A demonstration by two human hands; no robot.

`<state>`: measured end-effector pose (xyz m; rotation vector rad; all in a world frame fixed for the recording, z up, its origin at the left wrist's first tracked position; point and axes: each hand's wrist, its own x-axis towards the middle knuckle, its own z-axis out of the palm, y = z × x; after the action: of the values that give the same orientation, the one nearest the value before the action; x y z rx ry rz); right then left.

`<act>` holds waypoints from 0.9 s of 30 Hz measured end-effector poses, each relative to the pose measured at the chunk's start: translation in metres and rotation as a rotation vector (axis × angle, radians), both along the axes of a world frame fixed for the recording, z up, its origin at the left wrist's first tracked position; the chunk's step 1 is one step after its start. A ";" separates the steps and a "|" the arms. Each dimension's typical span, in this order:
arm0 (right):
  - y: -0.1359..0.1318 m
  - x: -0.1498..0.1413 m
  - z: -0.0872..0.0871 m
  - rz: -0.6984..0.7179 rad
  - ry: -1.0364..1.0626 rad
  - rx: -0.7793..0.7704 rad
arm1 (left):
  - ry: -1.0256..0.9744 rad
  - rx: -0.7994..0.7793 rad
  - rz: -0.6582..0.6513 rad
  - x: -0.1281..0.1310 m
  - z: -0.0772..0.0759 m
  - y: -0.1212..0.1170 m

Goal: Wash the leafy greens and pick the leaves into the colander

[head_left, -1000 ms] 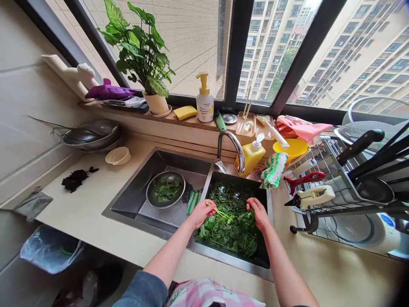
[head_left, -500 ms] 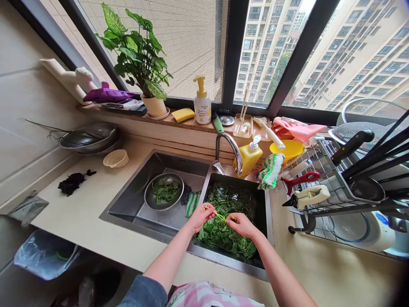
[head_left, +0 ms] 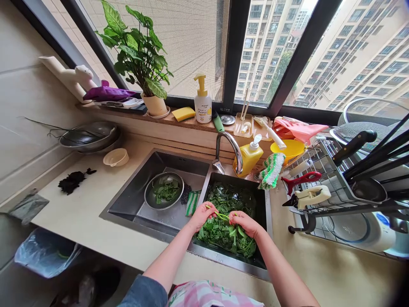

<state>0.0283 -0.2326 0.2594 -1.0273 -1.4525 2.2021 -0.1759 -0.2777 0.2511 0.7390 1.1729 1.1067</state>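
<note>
Pinched narrow between thumb and fingers of the left hand (head_left: pixel 202 214): one end of several slender bright-green stems (head_left: pixel 223 216), stretched level across to the right hand (head_left: pixel 244 222), likewise closed tightly on them, with leaves hanging just below. Location of stems: above the dark rectangular right-hand basin (head_left: pixel 268 209), over a thick bed of dark-green leafy vegetables (head_left: pixel 215 236) lying in water. Across the divider, inside the wider grey steel left-hand basin (head_left: pixel 124 202): a round metal bowl (head_left: pixel 148 202) with more loose greens (head_left: pixel 166 191), a dark scouring mesh (head_left: pixel 185 194) just beside it, and a green-and-white striped cloth pad (head_left: pixel 192 203) near the divider. Beyond the hands, arching forward over the rear rim: a curved chrome faucet (head_left: pixel 235 145), with a squat yellow pump bottle (head_left: pixel 249 157) just beside it. To the right: a fluffy green-and-white cloth (head_left: pixel 271 171), then a wire dish rack (head_left: pixel 338 212) crowded with utensils, among them a red-handled peeler (head_left: pixel 303 180), narrowing room on that side. In front: a strip of pale beige counter (head_left: pixel 140 251), passing beneath both forearms. Compared with one second earlier: right hand shifted from the basin's right side to near the left hand. Compared with half a second earlier: more leaf visible below the right hand.
</note>
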 end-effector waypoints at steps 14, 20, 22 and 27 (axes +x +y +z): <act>-0.002 0.003 -0.039 -0.647 -0.023 -0.097 | 0.321 0.044 0.228 0.007 -0.007 -0.005; -0.015 -0.003 -0.012 -0.483 0.072 -0.120 | 0.612 0.205 0.079 0.018 0.003 -0.005; -0.019 -0.008 -0.007 -0.414 0.095 -0.102 | 0.587 0.226 -0.002 0.025 0.010 -0.007; -0.020 -0.014 -0.005 -0.393 0.100 -0.049 | 0.511 0.244 -0.161 0.031 0.022 -0.013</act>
<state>0.0145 -0.2523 0.2540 -1.0934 -1.0525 1.9792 -0.1444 -0.2911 0.2732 1.3382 1.3837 0.9608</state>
